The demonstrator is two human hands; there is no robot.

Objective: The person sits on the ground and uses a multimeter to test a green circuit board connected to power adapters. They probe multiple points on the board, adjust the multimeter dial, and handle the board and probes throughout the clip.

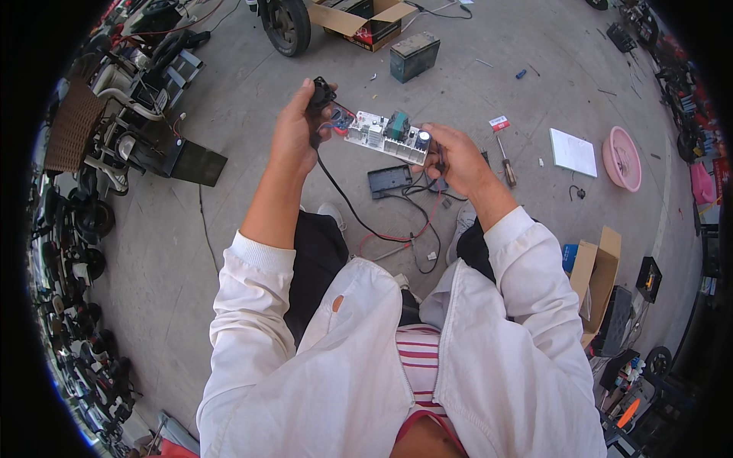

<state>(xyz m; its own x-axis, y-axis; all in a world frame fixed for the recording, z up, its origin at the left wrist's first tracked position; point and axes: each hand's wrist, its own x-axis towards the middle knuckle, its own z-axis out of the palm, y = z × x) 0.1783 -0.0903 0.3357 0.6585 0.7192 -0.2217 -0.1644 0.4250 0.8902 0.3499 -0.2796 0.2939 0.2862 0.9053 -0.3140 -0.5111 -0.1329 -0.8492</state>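
Both hands are raised in front of me over the concrete floor. My left hand (296,122) is closed around a small black part (322,93), which looks like a cooling fan or a plug. My right hand (458,156) grips the right end of a white circuit board (372,131), which carries a green transformer (397,124) and a dark round capacitor (422,140). Between the left fingers and the board shows a red and blue object (340,120), its kind unclear. A black cord (336,185) hangs from my left hand. Below the board lies an open black plastic case (389,182).
Red and black wires (389,237) lie between my feet. To the right are a screwdriver (507,164), a white flat box (573,153), a pink basin (622,159) and an open carton (602,278). Ahead stand a battery (414,57) and a wheel (286,29); scooters (92,217) line the left.
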